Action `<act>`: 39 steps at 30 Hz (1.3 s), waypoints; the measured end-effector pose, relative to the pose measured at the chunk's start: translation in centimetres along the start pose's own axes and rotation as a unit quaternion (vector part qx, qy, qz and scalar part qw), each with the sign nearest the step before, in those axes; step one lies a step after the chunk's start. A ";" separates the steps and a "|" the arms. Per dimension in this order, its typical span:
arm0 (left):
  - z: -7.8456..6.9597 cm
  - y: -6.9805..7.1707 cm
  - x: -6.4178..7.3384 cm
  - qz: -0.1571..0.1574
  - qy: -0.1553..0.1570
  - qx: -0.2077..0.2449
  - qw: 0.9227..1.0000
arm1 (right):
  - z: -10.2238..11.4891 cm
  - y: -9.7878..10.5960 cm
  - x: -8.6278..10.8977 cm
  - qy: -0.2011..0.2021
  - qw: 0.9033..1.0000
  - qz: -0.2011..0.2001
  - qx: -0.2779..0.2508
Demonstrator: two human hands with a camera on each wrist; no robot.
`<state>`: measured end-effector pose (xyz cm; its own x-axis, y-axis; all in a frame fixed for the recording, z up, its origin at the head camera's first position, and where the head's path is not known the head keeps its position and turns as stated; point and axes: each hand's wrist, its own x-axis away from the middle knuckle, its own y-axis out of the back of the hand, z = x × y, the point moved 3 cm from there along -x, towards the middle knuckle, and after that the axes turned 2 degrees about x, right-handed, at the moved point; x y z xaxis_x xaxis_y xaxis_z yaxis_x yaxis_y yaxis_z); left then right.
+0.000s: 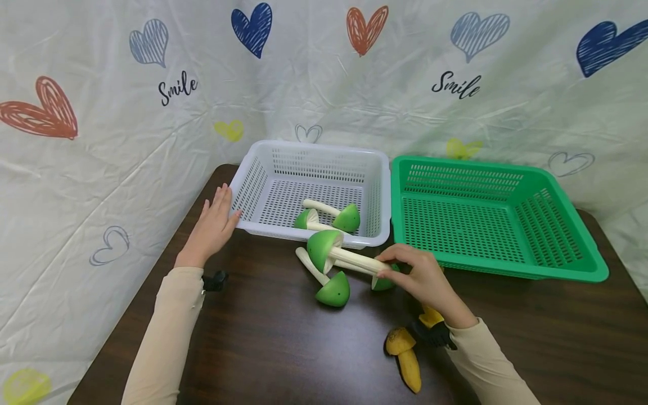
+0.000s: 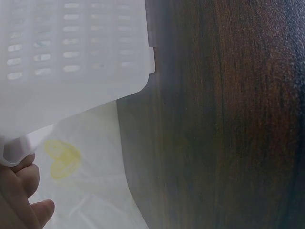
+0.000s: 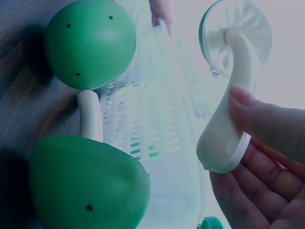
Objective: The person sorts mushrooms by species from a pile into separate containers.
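My right hand [image 1: 422,278] pinches the pale stem of a toy green-capped mushroom [image 1: 323,251], held sideways just over the front rim of the white basket [image 1: 374,239]. In the right wrist view, thumb and fingers grip the stem's thick end. My left hand [image 1: 210,225] lies with extended fingers against that basket's left rim. Two more green mushrooms lie inside the basket, one with its cap [image 1: 348,217] to the right. Below the held mushroom, another green mushroom [image 1: 334,291] rests on the table beside one partly covered by my right hand [image 1: 386,281].
To the right of the white basket stands a green basket [image 1: 572,270] with nothing in it. A yellow-brown mushroom [image 1: 409,368] lies near the table's front, and a second yellow piece [image 1: 430,316] is partly hidden under my right wrist. A printed cloth [image 1: 314,73] hangs behind.
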<state>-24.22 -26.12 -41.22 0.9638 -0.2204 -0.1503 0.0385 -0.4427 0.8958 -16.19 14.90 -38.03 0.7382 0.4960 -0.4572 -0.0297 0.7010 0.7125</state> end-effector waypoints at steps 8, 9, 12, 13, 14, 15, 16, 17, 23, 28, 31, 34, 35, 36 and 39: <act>-0.1 0.1 0.0 0.000 0.001 -0.003 1.000 | 0.2 0.2 -0.6 -0.024 0.999 -0.016 -0.013; -0.1 0.1 0.0 0.000 0.001 -0.002 1.000 | 0.2 0.2 -0.6 -0.027 0.999 -0.018 -0.017; 0.0 0.0 0.0 0.002 0.003 -0.001 1.000 | 0.2 0.3 -0.9 -0.034 0.999 -0.026 -0.026; 0.0 0.0 0.0 0.003 0.004 -0.001 1.000 | 0.2 0.3 -1.0 -0.035 0.999 -0.029 -0.029; 0.0 0.0 0.0 0.003 0.004 -0.001 1.000 | 0.2 0.3 -1.1 -0.035 0.998 -0.032 -0.033; 0.0 0.0 0.0 0.004 0.005 -0.002 1.000 | 0.1 0.3 -1.1 -0.035 0.998 -0.035 -0.034; 0.0 0.0 0.0 0.004 0.006 -0.004 1.000 | 0.1 0.3 -1.2 -0.033 0.998 -0.038 -0.035; 0.0 0.0 0.0 0.004 0.006 -0.005 1.000 | 0.1 0.4 -1.3 -0.032 0.998 -0.041 -0.038; 0.0 0.0 0.0 0.002 0.006 -0.007 1.000 | 0.0 0.2 -1.9 -0.034 0.998 -0.044 -0.038; 0.0 0.0 0.0 0.001 0.005 -0.004 1.000 | 0.0 0.2 -2.4 -0.033 0.998 -0.041 -0.035; 0.0 0.0 0.0 0.001 0.003 -0.003 1.000 | 0.0 0.2 -2.7 -0.030 0.998 -0.040 -0.035; 0.0 0.0 0.0 0.001 0.002 -0.002 1.000 | -0.1 0.2 -3.0 -0.033 0.998 -0.042 -0.028; 0.0 0.0 0.0 0.001 0.002 -0.002 1.000 | -0.1 0.2 -3.0 -0.034 0.998 -0.042 -0.027; 0.0 0.0 0.0 0.001 0.002 -0.002 1.000 | -0.1 0.2 -3.2 -0.035 0.998 -0.042 -0.027; 0.0 0.0 0.0 -0.001 0.003 -0.003 1.000 | -0.2 0.3 -3.5 -0.040 0.998 -0.041 -0.033</act>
<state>-24.20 -26.11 -41.20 0.9651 -0.2154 -0.1491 0.0413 -0.4370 0.8985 -18.90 13.43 -36.32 0.7910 0.3950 -0.4672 -0.0094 0.7714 0.6363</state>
